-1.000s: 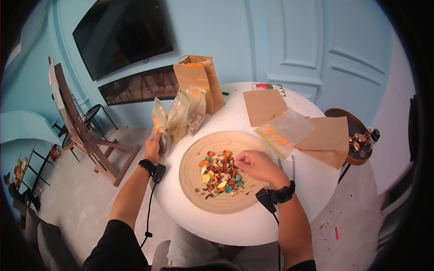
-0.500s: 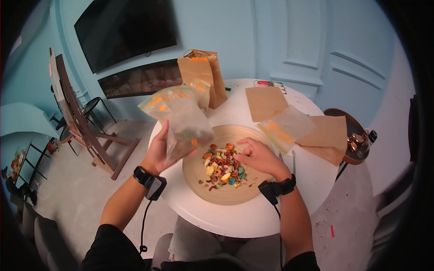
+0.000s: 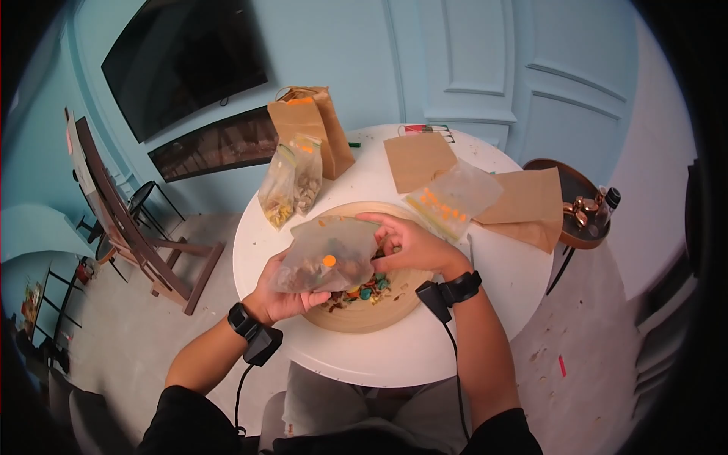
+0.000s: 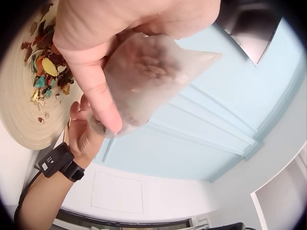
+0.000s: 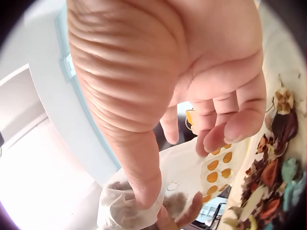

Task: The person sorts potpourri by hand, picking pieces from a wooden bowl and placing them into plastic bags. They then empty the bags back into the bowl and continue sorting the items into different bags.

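A frosted zip bag (image 3: pixel 318 244) with an orange dot and dark dried pieces inside hangs tilted over the round wooden plate (image 3: pixel 408 302). My left hand (image 3: pixel 279 297) holds it from below and the left, its thumb on one side. At the bag's right end is my right hand (image 3: pixel 415 246), gripping it with the thumb against the plastic (image 5: pixel 144 191) and the fingers bent on the other side. Colourful dried petals and potpourri (image 3: pixel 370 290) lie heaped on the plate, partly hidden behind the bag.
Two filled zip bags (image 3: pixel 278 189) stand at the back left before a brown paper bag (image 3: pixel 303 125). Flat brown paper bags (image 3: pixel 419 163) and a flat zip bag with orange dots (image 3: pixel 459 189) lie at the right. Beyond them is a side table (image 3: pixel 557 171) with copper-coloured items.
My left hand has taken the nearest zip bag from the row at the left and brought it over the plate. My right hand has moved from above the potpourri onto that bag.
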Demonstrator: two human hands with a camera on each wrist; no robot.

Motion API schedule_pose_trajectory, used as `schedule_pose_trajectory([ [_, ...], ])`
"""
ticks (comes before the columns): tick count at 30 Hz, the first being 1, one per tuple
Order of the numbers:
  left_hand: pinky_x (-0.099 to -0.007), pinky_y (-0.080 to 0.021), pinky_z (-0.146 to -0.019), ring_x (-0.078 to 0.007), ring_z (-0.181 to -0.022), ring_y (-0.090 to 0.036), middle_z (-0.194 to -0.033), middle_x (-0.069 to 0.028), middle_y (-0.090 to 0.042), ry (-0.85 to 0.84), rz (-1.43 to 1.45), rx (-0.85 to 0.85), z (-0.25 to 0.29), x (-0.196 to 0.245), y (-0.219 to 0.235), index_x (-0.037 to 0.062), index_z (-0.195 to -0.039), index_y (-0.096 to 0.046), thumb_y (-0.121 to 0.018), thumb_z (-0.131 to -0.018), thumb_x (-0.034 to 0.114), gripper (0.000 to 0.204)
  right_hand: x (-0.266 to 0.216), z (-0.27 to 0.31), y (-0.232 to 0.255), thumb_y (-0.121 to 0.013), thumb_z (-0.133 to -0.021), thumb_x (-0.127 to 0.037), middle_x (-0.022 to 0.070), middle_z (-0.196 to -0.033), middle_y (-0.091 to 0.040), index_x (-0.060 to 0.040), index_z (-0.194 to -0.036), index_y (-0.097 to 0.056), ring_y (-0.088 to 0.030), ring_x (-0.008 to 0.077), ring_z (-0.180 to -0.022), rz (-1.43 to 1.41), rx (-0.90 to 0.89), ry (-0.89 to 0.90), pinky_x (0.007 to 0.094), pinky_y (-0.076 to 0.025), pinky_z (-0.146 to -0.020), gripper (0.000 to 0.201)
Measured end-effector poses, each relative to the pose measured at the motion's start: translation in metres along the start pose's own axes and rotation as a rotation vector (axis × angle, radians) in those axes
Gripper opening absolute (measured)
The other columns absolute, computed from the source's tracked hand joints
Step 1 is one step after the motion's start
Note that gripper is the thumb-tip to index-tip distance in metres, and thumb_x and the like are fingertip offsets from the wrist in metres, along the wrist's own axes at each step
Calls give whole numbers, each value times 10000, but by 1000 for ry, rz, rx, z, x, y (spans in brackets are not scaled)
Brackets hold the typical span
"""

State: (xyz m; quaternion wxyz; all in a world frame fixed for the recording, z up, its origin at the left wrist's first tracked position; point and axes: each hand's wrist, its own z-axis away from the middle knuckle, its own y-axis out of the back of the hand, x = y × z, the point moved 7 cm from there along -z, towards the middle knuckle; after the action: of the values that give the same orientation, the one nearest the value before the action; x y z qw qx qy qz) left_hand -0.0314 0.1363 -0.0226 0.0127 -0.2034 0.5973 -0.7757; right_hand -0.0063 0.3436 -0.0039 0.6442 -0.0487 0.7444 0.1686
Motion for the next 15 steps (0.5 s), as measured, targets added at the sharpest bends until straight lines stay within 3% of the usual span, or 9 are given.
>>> schedule_pose_trajectory([
  [2,-574,-612,-883,-486,-1166,-630,-1368,-253,-569,24,30,0,1,-7,1,21,-1463,-444,-369,-1066,417,565,3,2,-1,-724,-858,1,75,-1200,-645,-76,-1521,-449,-597,52,-865,-222,-69,-79,236,-515,-756,722],
  [5,-549,-629,-840,-523,-1074,-663,-1284,-290,-615,45,71,-27,0,-19,3,-11,-1423,-481,-393,-1055,401,560,-7,7,6,-643,-887,45,18,-1089,-683,-52,-1474,-506,-594,45,-849,-175,-4,-34,221,-501,-734,611],
  [8,-520,-642,-801,-543,-1032,-673,-1244,-316,-632,-15,119,-14,-3,-26,9,-33,-1404,-491,-409,-1047,399,567,2,-3,3,-631,-867,70,7,-1086,-684,-46,-1466,-519,-587,37,-827,-134,-49,149,197,-483,-720,620],
  [11,-497,-648,-780,-541,-1041,-672,-1248,-331,-629,-20,147,-17,-10,-28,14,-48,-1414,-469,-411,-1046,419,598,3,-6,-7,-631,-853,82,-26,-1001,-681,-52,-1415,-583,-559,33,-802,-95,-49,199,198,-463,-703,580],
  [14,-476,-649,-777,-524,-1040,-681,-1238,-336,-641,62,107,-8,-14,-33,11,-51,-1444,-440,-398,-1050,460,647,-5,2,-2,-674,-852,60,-52,-893,-664,-39,-1272,-697,-525,31,-768,223,-34,67,218,-453,-698,432],
  [15,-466,-649,-779,-512,-1039,-686,-1231,-337,-645,86,54,4,-13,-31,16,-49,-1455,-430,-391,-1050,481,669,-7,3,1,-688,-854,41,-58,-860,-654,-31,-1211,-719,-515,29,-757,179,19,79,223,-449,-686,365],
])
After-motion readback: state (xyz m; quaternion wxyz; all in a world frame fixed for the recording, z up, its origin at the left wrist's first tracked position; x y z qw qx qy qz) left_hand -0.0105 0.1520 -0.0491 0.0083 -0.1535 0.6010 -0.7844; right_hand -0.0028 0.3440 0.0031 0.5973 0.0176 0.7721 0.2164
